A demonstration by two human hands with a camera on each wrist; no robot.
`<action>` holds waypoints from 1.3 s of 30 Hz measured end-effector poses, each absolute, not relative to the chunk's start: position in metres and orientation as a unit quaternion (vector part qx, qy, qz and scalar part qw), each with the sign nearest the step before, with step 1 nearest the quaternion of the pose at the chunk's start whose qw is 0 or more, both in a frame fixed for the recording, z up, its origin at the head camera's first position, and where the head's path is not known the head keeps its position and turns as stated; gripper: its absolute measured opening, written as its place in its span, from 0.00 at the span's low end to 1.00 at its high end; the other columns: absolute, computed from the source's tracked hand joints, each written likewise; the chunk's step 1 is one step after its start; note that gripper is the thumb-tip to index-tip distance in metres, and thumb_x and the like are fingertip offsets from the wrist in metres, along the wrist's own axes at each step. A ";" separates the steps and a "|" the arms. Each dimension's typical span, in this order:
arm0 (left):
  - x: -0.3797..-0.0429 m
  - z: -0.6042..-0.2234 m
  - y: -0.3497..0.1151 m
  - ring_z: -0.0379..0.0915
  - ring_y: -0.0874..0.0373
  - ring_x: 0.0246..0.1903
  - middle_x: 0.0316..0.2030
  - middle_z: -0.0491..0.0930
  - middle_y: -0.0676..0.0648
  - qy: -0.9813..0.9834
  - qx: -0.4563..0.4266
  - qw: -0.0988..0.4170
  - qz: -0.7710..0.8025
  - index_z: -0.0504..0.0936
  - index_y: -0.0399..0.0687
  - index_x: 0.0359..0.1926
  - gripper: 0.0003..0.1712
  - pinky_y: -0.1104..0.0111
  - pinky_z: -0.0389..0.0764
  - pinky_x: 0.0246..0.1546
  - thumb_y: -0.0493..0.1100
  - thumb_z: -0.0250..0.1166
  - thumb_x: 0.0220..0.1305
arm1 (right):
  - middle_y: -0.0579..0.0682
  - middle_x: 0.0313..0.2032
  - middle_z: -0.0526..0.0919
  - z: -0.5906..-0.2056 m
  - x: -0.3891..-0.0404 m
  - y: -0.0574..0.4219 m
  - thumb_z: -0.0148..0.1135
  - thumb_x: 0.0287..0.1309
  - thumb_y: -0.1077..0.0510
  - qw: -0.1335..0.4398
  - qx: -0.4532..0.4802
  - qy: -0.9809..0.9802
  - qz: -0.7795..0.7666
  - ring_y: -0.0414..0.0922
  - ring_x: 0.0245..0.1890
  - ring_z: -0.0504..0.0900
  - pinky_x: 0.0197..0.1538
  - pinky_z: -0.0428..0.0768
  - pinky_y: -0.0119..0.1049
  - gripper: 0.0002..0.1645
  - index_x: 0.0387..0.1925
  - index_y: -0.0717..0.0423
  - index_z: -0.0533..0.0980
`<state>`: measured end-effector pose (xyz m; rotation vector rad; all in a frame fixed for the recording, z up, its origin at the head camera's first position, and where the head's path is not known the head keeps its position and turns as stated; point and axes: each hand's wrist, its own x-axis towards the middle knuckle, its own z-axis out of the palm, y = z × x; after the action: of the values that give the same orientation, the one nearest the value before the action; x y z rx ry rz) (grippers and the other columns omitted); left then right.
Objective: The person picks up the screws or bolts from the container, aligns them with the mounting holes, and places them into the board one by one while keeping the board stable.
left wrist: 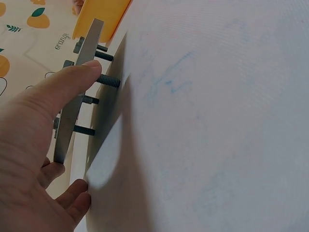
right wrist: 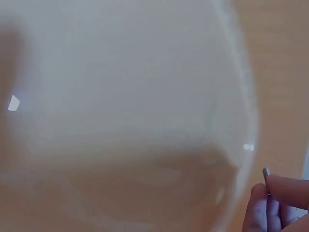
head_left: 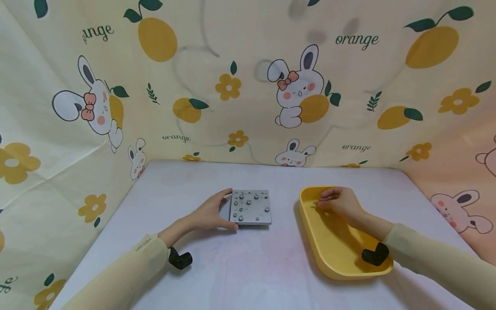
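Note:
A square metal plate (head_left: 249, 207) carries several socket-head screws (head_left: 249, 202) on its upper face. My left hand (head_left: 211, 213) grips it at the left side, thumb along the near edge and fingers at the far corner. From the left wrist, threaded screw ends (left wrist: 108, 80) jut out below the plate, above the white tabletop. Over the far end of a yellow tray (head_left: 310, 241), my right hand (head_left: 341, 201) pinches a small thin metal pin (right wrist: 266, 172) between thumb and forefinger. Only its tip shows; the rest is hidden by the fingers.
White cloth covers the table (head_left: 248, 267). A patterned curtain (head_left: 248, 86) with rabbits and oranges closes off the back and both sides. Black wrist mounts (head_left: 180, 258) sit at both sleeves, the right one over the tray's near end.

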<state>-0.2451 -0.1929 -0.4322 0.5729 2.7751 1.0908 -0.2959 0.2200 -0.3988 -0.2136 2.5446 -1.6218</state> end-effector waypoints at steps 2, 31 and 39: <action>-0.245 -0.432 -0.193 0.56 0.46 0.68 0.73 0.56 0.43 0.912 0.189 0.052 0.360 0.50 0.43 0.77 0.70 0.52 0.58 0.67 0.61 0.81 0.40 | 0.61 0.36 0.86 -0.396 -0.295 0.220 0.70 0.51 0.72 0.053 -0.071 0.839 -0.537 0.43 0.34 0.86 0.37 0.84 0.33 0.19 0.43 0.78 0.74; -0.245 -0.434 -0.196 0.55 0.47 0.69 0.72 0.57 0.43 0.912 0.182 0.055 0.364 0.51 0.44 0.77 0.69 0.51 0.58 0.68 0.61 0.81 0.41 | 0.56 0.36 0.85 -0.355 -0.308 0.059 0.72 0.50 0.72 0.086 -0.162 0.799 -0.572 0.49 0.38 0.85 0.46 0.83 0.36 0.11 0.37 0.65 0.80; -0.248 -0.431 -0.194 0.54 0.45 0.69 0.73 0.55 0.42 0.910 0.196 0.055 0.362 0.50 0.42 0.76 0.69 0.51 0.59 0.67 0.61 0.80 0.42 | 0.53 0.32 0.85 -0.375 -0.318 0.030 0.73 0.48 0.72 0.091 -0.131 0.829 -0.535 0.47 0.34 0.83 0.39 0.82 0.34 0.10 0.32 0.61 0.81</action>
<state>-0.2479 -0.1938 -0.4314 0.5953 2.7616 1.0976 -0.3182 0.0304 -0.3750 -0.3907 2.4635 -1.5909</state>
